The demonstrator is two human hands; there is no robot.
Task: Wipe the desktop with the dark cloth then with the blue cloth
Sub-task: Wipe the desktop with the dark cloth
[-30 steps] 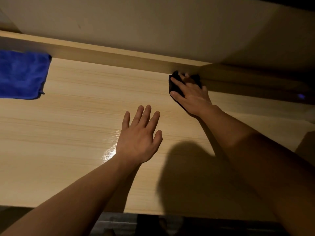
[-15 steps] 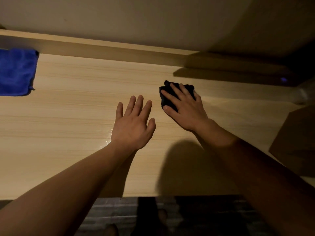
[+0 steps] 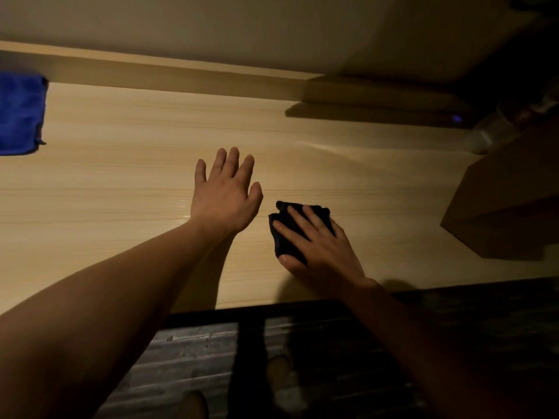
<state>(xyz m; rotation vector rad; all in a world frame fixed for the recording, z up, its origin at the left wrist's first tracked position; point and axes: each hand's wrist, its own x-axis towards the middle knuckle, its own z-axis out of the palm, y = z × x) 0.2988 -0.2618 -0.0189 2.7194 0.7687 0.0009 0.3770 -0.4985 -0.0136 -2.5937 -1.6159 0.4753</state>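
Dark cloth (image 3: 290, 234) lay under right hand (image 3: 323, 252), fingers (image 3: 305, 219) spread, pressing it flat near worktop (image 3: 121, 192) edge. Left hand (image 3: 225, 195) rested released. Best: even pressure, overlapping passes.

The desktop (image 3: 121, 176) lies bare from my left hand (image 3: 225, 195) out to the blue cloth (image 3: 19, 113) at the far left edge. To the right, a brown box (image 3: 508, 207) blocks the way. A raised ledge (image 3: 181, 77) closes the far side. My right hand (image 3: 320, 252) covers the dark cloth (image 3: 284, 234) near the front edge.
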